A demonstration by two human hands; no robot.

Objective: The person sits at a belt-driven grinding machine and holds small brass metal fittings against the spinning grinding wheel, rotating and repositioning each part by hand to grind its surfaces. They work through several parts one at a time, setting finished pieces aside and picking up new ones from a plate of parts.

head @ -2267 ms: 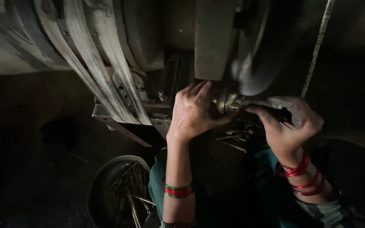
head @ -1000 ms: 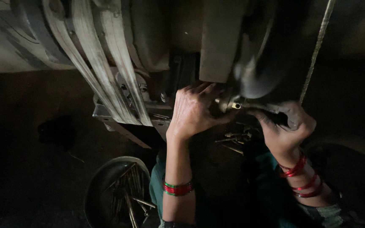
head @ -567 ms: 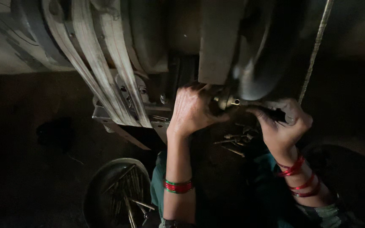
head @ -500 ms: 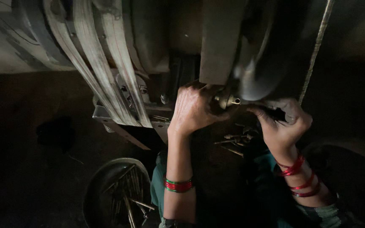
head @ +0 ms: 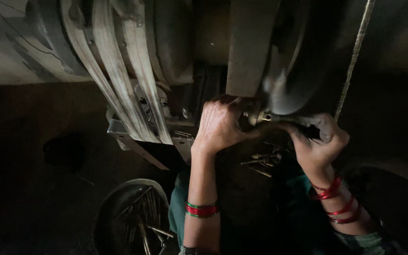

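My left hand (head: 220, 125) rests curled against the machine, its fingertips at a small brass-coloured metal part (head: 257, 116) held under a dark spinning wheel (head: 294, 71). My right hand (head: 318, 139) grips the dark holder (head: 308, 126) that carries that part, pressing it toward the wheel. Both wrists wear red bangles. How firmly the left fingers pinch the part is hidden in the dim light.
A pale flat drive belt (head: 119, 75) runs diagonally over a pulley at upper left. A round metal basin (head: 114, 208) with several thin metal rods sits at bottom left. Loose small metal pieces (head: 260, 163) lie below the hands. A cord (head: 352, 61) hangs at right.
My hands stayed at the wheel and only shifted slightly; the left hand's fingers curled closer onto the brass part. The view drifted a little.
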